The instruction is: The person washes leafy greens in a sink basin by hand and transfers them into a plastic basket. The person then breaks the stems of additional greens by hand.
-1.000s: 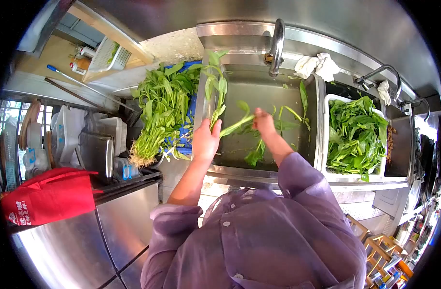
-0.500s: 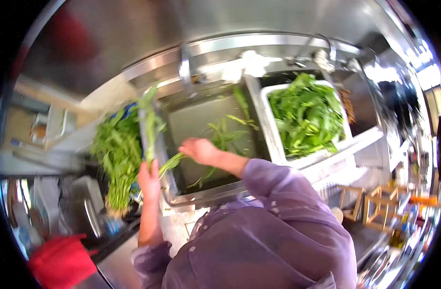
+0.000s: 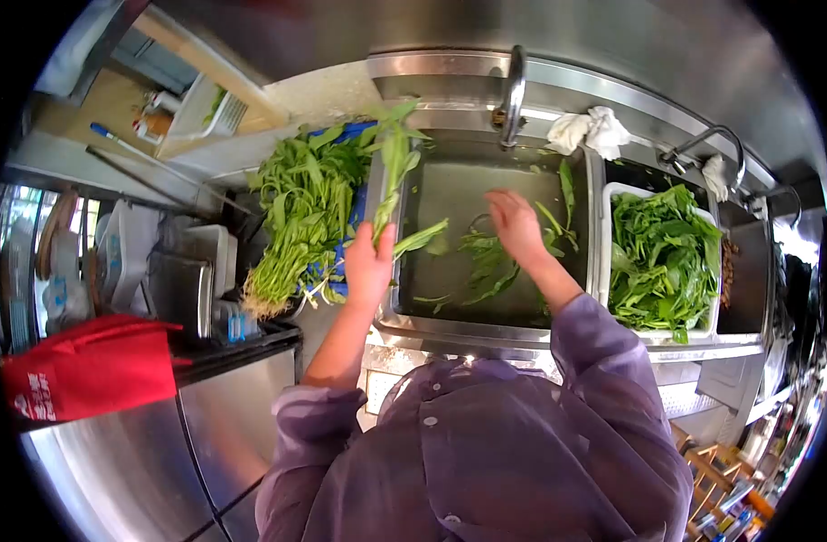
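Note:
My left hand (image 3: 368, 264) is closed around a few stalks of leafy greens (image 3: 393, 176), held upright at the left rim of the sink (image 3: 591, 244). One leafy stem (image 3: 421, 237) sticks out to the right from this hand. Over the sink, my right hand (image 3: 519, 226) has its fingers stretched out and shows nothing in them. Loose green pieces (image 3: 490, 271) float in the water below it. Left of the sink lies a large bunch of leafy greens (image 3: 310, 190) with pale roots, on something blue.
A white tub (image 3: 612, 194) heaped with torn leaves (image 3: 664, 257) stands right of the sink. A faucet (image 3: 515, 95) rises behind the basin, with white cloths (image 3: 590, 133) beside it. A red bag (image 3: 93, 370) lies at lower left, near plastic containers (image 3: 129, 239).
My right hand has moved away from the stalks to over the sink, and its fingers have opened. My left hand still grips the stalks. The view has turned, shifting the scene.

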### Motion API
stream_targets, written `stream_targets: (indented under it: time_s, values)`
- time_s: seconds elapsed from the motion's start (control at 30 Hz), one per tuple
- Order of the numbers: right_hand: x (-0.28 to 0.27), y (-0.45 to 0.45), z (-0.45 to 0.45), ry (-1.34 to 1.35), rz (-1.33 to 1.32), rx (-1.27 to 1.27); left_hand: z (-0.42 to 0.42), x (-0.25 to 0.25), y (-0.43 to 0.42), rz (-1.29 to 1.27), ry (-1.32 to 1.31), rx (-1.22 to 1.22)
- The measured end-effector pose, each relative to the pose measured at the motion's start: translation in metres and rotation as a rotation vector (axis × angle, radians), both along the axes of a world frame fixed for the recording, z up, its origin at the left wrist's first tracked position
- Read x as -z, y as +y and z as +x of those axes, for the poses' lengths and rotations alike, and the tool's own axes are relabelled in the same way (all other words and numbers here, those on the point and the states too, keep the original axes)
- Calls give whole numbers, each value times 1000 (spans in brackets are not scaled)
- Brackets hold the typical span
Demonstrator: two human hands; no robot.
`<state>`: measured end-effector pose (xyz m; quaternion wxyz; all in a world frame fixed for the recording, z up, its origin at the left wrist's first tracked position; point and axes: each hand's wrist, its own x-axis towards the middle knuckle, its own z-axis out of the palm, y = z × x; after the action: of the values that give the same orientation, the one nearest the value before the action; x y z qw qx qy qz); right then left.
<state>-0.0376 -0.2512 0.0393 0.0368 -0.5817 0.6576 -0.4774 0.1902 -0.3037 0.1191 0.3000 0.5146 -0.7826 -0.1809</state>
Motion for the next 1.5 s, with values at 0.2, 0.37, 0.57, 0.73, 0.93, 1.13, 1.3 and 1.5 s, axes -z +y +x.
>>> stream_targets:
  time_s: [0.2,0.37,0.57,0.73,0.93,1.13,1.3,1.5]
  values:
    - [-56,-13,64,-80,287,-623,-1,-2,1,37,-40,67]
    - [-59,-21,79,-151,389,-783,5,-1,0,39,112,-32]
    - [-40,-19,95,-370,346,-670,2,5,8,59,162,-131]
    - [6,-28,24,-1436,290,33,23,12,15,98,435,-297]
    - [74,-3,-30,76,423,266,97,-18,15,-11,336,-240]
    - [67,12,15,-308,466,11,134,-13,9,-79,-79,-208]
    - [-23,0,61,53,-56,-45,141,-2,-1,-231,-247,65]
    - [-94,-40,62,303,-195,-28,149,-27,-13,-285,-260,380]
